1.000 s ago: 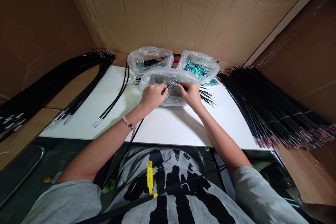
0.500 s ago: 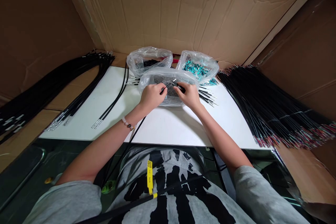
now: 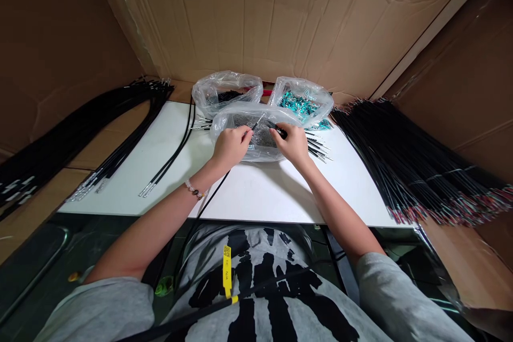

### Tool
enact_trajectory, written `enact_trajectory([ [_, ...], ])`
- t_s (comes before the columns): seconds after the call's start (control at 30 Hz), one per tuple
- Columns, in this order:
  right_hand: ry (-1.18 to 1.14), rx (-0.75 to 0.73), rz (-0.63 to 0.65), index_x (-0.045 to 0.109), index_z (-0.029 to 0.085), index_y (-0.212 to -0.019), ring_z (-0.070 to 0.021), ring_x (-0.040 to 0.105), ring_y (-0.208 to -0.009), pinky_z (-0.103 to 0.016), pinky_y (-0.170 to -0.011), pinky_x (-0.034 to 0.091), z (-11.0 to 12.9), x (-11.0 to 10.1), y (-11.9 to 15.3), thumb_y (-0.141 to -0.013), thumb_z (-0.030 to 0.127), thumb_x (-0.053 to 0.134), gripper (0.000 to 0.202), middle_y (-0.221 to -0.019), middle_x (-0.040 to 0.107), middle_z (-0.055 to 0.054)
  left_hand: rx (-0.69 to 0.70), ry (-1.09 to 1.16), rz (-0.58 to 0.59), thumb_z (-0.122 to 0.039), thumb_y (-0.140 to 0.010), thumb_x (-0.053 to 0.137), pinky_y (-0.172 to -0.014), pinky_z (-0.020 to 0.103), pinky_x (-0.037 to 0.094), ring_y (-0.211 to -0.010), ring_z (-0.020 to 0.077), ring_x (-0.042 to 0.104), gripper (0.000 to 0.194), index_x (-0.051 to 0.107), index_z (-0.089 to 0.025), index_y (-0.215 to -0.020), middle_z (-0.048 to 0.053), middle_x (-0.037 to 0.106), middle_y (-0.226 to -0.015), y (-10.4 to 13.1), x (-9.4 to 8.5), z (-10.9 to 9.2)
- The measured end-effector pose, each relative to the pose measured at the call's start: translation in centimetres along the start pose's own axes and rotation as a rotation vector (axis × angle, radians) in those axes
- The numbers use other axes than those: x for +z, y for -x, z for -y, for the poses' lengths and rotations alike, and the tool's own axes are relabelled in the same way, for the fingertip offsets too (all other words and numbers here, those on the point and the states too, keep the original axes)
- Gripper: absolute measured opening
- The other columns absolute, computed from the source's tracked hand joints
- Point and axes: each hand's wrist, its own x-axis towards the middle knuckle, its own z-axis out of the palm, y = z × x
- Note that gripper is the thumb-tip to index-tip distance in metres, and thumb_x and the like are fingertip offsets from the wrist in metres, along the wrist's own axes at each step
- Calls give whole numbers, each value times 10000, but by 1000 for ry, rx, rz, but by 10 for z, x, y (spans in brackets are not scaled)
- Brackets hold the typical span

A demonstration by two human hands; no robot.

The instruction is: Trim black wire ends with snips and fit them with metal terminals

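Note:
My left hand [image 3: 232,144] is closed on a thin black cable [image 3: 219,186]. The cable's stripped, pale end [image 3: 258,122] points up past my fingertips, and its length runs down toward my lap. In my right hand [image 3: 293,144] is a small black-handled tool [image 3: 280,131], pinched between thumb and fingers; its narrow dark tip points left, a little apart from the cable end. The palm hides the rest of the tool. Both hands are over a clear plastic bag [image 3: 256,156] full of small greyish pieces, too fine to make out.
Behind are a bag with black pieces [image 3: 227,97] and a bag with shiny teal pieces [image 3: 300,103]. Black cables lie in bundles left [image 3: 100,112] and right [image 3: 425,155]. Short cable ends [image 3: 318,148] lie beside the front bag on the white table [image 3: 256,200]. Cardboard walls [image 3: 248,21] surround it.
My right hand has moved slightly right, drawing the tool's tip away from the cable end. My left hand still grips the cable, whose pale end now shows more clearly.

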Motion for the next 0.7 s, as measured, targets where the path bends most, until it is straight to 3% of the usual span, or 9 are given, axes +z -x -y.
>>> enact_trajectory([
  [0.1, -3, -4, 1, 788, 180, -926, -218, 611, -682, -309, -638, 359, -1, 0, 0, -952, 403, 571, 312, -754, 738, -84, -2, 47, 7, -302, -983, 511, -591, 305, 314, -533, 171, 476, 321, 786, -149, -918, 32, 625, -580, -1, 1, 2],
  [0.3, -72, -88, -7, 771, 164, -1124, -224, 679, -748, -312, -714, 453, -1, 2, 1, -983, 408, 562, 351, -878, 777, -98, -23, 199, 34, -301, -964, 482, -604, 291, 345, -548, 155, 484, 346, 772, -136, -871, 27, 628, -607, -2, 2, 0],
  [0.43, -104, -123, -6, 769, 165, -1141, -229, 690, -729, -318, -702, 469, -1, 9, 3, -973, 418, 600, 348, -875, 783, -101, -63, 344, 84, -310, -944, 463, -564, 268, 370, -493, 138, 454, 363, 772, -124, -897, -24, 523, -502, -4, 2, -2],
  [0.7, -161, -155, -47, 786, 182, -1085, -210, 651, -685, -301, -653, 440, -5, 13, 2, -964, 459, 576, 368, -831, 775, -89, -118, 526, 88, -443, -841, 648, -487, 260, 336, -471, 112, 393, 335, 753, -127, -800, -41, 475, -464, -4, 3, -5],
])
